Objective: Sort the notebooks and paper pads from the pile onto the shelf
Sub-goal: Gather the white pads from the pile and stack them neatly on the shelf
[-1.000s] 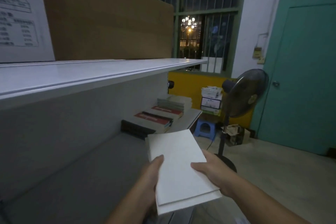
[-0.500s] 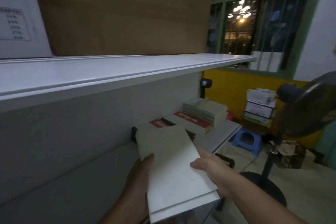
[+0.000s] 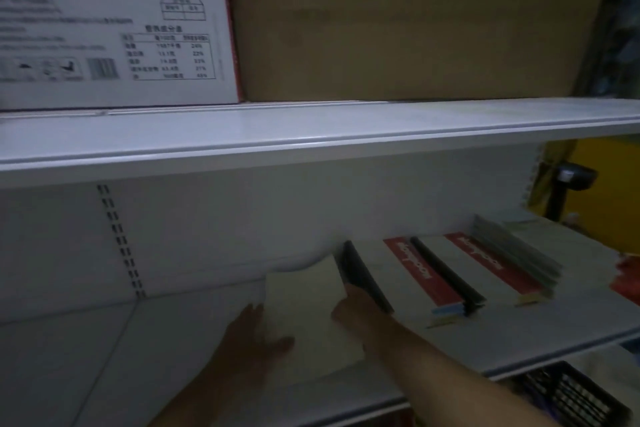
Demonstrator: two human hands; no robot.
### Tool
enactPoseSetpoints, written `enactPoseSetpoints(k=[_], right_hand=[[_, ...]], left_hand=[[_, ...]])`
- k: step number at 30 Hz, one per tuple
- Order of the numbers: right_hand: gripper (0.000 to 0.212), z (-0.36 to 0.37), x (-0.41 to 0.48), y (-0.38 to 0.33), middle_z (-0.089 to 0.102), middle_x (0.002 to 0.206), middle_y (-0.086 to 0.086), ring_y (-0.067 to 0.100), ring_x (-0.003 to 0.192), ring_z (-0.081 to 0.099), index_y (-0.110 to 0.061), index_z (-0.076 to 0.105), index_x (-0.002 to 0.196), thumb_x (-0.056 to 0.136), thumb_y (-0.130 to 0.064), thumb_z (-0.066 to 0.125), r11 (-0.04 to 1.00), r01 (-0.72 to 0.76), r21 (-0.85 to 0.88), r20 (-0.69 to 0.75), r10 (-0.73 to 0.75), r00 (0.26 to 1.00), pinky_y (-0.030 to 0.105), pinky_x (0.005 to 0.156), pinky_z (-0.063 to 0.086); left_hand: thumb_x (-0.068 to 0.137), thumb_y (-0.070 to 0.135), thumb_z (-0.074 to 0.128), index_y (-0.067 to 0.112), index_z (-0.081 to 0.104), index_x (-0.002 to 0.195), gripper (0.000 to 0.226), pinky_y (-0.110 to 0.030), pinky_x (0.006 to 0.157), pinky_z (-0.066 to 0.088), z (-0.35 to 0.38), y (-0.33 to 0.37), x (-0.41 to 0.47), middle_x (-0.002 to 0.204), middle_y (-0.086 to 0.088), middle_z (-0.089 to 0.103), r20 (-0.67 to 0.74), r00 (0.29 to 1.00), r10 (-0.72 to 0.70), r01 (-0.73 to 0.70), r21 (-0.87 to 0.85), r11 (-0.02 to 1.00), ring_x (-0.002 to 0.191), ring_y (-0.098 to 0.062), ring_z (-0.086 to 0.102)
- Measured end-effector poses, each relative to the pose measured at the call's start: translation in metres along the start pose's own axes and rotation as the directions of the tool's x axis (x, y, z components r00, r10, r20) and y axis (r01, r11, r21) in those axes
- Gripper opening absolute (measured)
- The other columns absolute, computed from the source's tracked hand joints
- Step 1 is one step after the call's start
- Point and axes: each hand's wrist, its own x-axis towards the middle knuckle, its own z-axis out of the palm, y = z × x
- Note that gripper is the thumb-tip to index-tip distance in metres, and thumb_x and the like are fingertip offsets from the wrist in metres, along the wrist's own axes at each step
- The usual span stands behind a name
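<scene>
Fingers of the left hand (image 3: pixel 254 340) and right hand (image 3: pixel 356 310) grip the white pad (image 3: pixel 311 315), both arms stretched over the shelf (image 3: pixel 519 333).

Print on notebooks (image 3: pixel 420 267) blurred, unreadable.

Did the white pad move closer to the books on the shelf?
Yes. The white paper pad went forward into the shelf, and now lies beside the black-edged notebook.

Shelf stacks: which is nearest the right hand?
The leftmost stack, dark-edged, beside the right hand; the second red-banded stack and the grey stack lie farther right.
</scene>
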Motion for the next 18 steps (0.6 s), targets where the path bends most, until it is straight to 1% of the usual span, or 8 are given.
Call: enactPoseSetpoints(k=[1, 3, 7, 10, 12, 14, 16, 18], right_hand=[[0.054, 0.002, 0.006, 0.002, 0.047, 0.1, 0.004, 0.016, 0.067, 0.05, -0.004, 0.036, 0.142, 0.089, -0.005, 0.049, 0.998, -0.011, -0.069, -0.005, 0.011, 1.0, 0.017, 0.044, 0.034], [0.053, 0.003, 0.014, -0.001, 0.044, 0.093, 0.0, 0.012, 0.061, 0.046, -0.01, 0.035, 0.14, 0.09, -0.008, 0.049, 0.993, -0.027, -0.115, -0.003, 0.027, 1.0, 0.017, 0.04, 0.032], [0.043, 0.003, 0.025, 0.001, 0.05, 0.08, 0.002, 0.013, 0.062, 0.049, -0.011, 0.045, 0.129, 0.086, -0.005, 0.05, 0.983, 0.033, -0.179, -0.004, -0.034, 0.999, 0.015, 0.04, 0.035], [0.068, 0.003, 0.032, 0.015, 0.036, 0.146, 0.012, 0.024, 0.119, 0.05, -0.009, 0.016, 0.149, 0.09, -0.019, 0.049, 0.874, 0.185, -0.449, 0.002, -0.206, 0.979, 0.023, 0.088, 0.048], [0.075, 0.009, 0.022, 0.028, 0.007, 0.158, 0.008, 0.023, 0.143, 0.022, -0.014, 0.001, 0.152, 0.094, -0.037, 0.043, 0.752, 0.29, -0.592, 0.031, -0.338, 0.941, 0.027, 0.114, 0.025], [0.074, 0.017, 0.017, 0.049, 0.03, 0.152, 0.013, 0.022, 0.135, 0.04, -0.008, 0.035, 0.144, 0.091, -0.059, 0.025, 0.641, 0.329, -0.693, -0.049, -0.497, 0.866, 0.028, 0.106, 0.037], [0.086, 0.022, 0.015, 0.06, 0.065, 0.121, 0.004, 0.017, 0.106, 0.066, -0.017, 0.072, 0.107, 0.088, -0.069, 0.005, 0.638, 0.325, -0.698, -0.005, -0.458, 0.889, 0.027, 0.08, 0.055], [0.094, 0.022, 0.018, 0.067, 0.066, 0.12, -0.003, 0.012, 0.108, 0.064, -0.024, 0.073, 0.101, 0.08, -0.079, 0.0, 0.614, 0.344, -0.711, -0.011, -0.498, 0.867, 0.022, 0.082, 0.053]], left_hand=[[0.04, 0.097, 0.047, 0.011, 0.015, 0.151, 0.144, -0.019, 0.111, 0.024, 0.003, -0.011, 0.002, 0.158, -0.002, 0.018, 0.033, 0.998, 0.058, -0.064, 0.223, 0.973, 0.14, -0.017, 0.029], [0.02, 0.105, 0.013, 0.019, 0.005, 0.153, 0.159, -0.018, 0.113, 0.007, 0.009, -0.033, 0.011, 0.16, 0.004, 0.003, 0.048, 0.995, 0.088, -0.1, 0.374, 0.922, 0.146, -0.012, 0.011], [0.024, 0.105, 0.017, 0.019, -0.007, 0.151, 0.155, -0.022, 0.114, 0.009, 0.013, -0.041, 0.018, 0.15, 0.009, -0.02, 0.065, 0.983, 0.174, -0.184, 0.486, 0.854, 0.146, -0.012, 0.005], [0.027, 0.104, 0.018, 0.02, -0.006, 0.15, 0.151, -0.016, 0.109, 0.011, 0.016, -0.041, 0.022, 0.149, 0.013, -0.017, 0.046, 0.977, 0.206, -0.202, 0.486, 0.85, 0.145, -0.01, 0.007], [0.026, 0.103, 0.015, 0.026, 0.003, 0.151, 0.148, -0.017, 0.111, 0.013, 0.017, -0.04, 0.024, 0.152, 0.019, -0.003, -0.024, 0.981, 0.192, -0.16, 0.458, 0.875, 0.144, -0.007, 0.01], [0.025, 0.103, 0.012, 0.029, 0.008, 0.152, 0.146, -0.02, 0.113, 0.015, 0.018, -0.04, 0.026, 0.154, 0.02, 0.003, -0.07, 0.979, 0.194, -0.142, 0.454, 0.88, 0.144, -0.006, 0.012], [0.026, 0.103, 0.009, 0.03, 0.009, 0.151, 0.145, -0.021, 0.114, 0.015, 0.02, -0.043, 0.029, 0.158, 0.015, 0.004, -0.086, 0.971, 0.222, -0.154, 0.482, 0.863, 0.144, -0.007, 0.011], [0.029, 0.102, 0.009, 0.031, 0.011, 0.151, 0.141, -0.021, 0.114, 0.014, 0.021, -0.044, 0.03, 0.158, 0.016, 0.006, -0.093, 0.971, 0.219, -0.148, 0.482, 0.863, 0.144, -0.006, 0.01]])
